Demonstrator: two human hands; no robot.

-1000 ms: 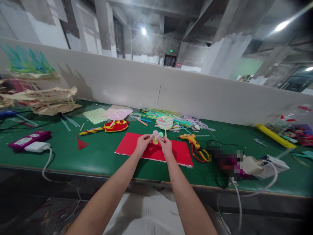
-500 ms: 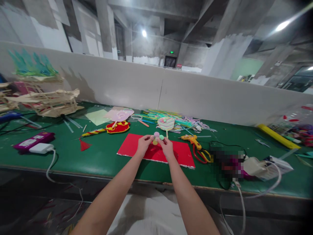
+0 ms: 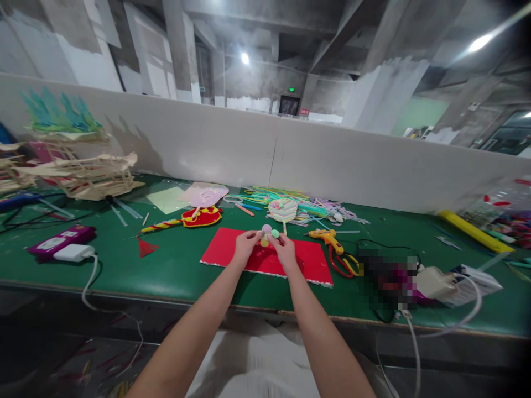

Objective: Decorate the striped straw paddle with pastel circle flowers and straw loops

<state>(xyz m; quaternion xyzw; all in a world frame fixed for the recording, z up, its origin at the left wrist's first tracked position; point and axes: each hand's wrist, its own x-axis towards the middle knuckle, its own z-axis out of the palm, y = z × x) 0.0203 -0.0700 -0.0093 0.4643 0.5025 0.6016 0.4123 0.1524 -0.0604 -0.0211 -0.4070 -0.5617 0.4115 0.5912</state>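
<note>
Both my hands meet over a red sheet (image 3: 224, 249) lying on the green table (image 3: 174, 271). My left hand (image 3: 244, 247) and my right hand (image 3: 284, 250) pinch a small craft piece (image 3: 266, 234) made of pink, green and yellow round bits between their fingertips. It is held just above the red sheet. A striped lollipop-shaped craft (image 3: 282, 210) lies just behind my hands.
An orange glue gun (image 3: 325, 236) and red-handled scissors (image 3: 339, 264) lie right of the red sheet. A red and yellow tasselled ornament (image 3: 194, 218) and a pink fan (image 3: 206, 195) lie to the left. Coloured straws (image 3: 290, 198), power strips (image 3: 60, 243), cables and a stick model (image 3: 78, 174) crowd the table.
My hands stay together on the small craft piece; the view has shifted slightly, so everything sits a little lower and to the right.
</note>
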